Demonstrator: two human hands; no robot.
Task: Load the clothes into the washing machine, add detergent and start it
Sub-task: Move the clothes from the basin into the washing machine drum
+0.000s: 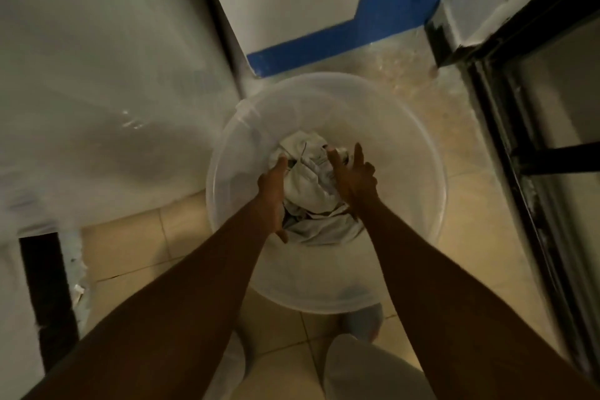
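1. Beige floor tiles [136, 243] lay under a clear plastic basin [418, 204], which stood between a large white appliance [97, 75] on the left and a dark-framed door [532, 153] on the right.
2. All the clothes [308, 191] were in the basin, a pale crumpled heap.
3. The left hand [272, 195] and the right hand [352, 177] were on either side of the heap, fingers spread wide and pressing the cloth, nothing lifted yet.
4. Loading seemed only to begin; detergent and starting remained. No detergent was visible.

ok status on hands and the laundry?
Left hand and right hand open, down in the tub, flanking the white clothes. Grip not closed. Clothes not lifted. Nothing blocking.
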